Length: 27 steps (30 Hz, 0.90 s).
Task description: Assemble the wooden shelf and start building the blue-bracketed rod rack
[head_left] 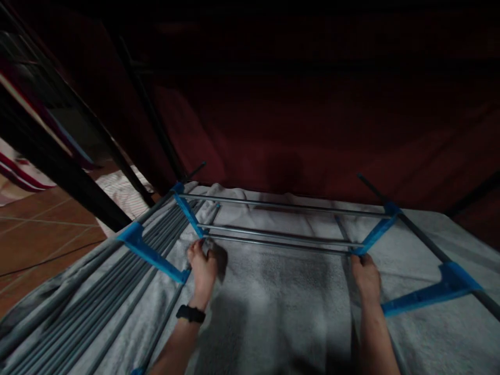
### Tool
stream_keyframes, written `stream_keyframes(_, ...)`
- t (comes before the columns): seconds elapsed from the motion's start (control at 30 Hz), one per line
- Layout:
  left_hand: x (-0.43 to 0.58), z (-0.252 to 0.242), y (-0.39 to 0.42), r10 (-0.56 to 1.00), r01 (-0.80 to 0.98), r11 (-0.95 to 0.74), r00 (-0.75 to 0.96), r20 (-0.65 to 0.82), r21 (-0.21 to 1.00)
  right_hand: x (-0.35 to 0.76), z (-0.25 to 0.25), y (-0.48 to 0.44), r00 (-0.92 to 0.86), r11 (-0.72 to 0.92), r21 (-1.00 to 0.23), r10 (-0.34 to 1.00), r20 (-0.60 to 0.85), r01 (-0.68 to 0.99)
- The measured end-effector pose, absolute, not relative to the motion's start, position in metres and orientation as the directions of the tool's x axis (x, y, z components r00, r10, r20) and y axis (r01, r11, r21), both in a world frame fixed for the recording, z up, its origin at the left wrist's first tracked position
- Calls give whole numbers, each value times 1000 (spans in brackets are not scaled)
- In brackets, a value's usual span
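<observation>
A grey towel [281, 291] lies spread over the rails of a drying rack [273, 235] with blue plastic joints. My left hand [202, 268], with a black watch on the wrist, pinches the towel's far edge near the left blue bracket [190, 213]. My right hand [366, 276] is closed on the towel's edge beside the right blue bracket [377, 232]. Both hands sit just short of the bare metal rails at the rack's far end.
A dark red curtain or cloth [312, 130] hangs right behind the rack. Black poles [62, 166] slant down at the left. Orange floor tiles [42, 229] show at lower left. The rack's left wing [97, 291] carries several grey rails.
</observation>
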<state>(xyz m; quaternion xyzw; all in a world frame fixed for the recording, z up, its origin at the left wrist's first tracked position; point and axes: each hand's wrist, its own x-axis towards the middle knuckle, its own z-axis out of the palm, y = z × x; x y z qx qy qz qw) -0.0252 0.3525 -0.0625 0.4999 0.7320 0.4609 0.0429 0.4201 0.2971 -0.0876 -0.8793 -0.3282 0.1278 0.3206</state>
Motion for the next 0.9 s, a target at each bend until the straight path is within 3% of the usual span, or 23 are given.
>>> stream_keyframes(0.13,-51,-54,393,710,484,186,-668,224,855,417,-84,294,748,-546,-689,664,-8,477)
stream_keyframes(0.27,-48,-48,409,762,368,70,-620,188,927,418,-79,294,715,-474,-735,699,22,486)
stream_keyframes(0.47,-53,-59,412,738,418,-15,-608,292,908,425,-76,299,711,-561,-667,700,-67,490)
stream_keyframes(0.9,-41,-55,413,733,537,140,-622,277,832,417,-79,305,793,-642,-615,607,-44,457)
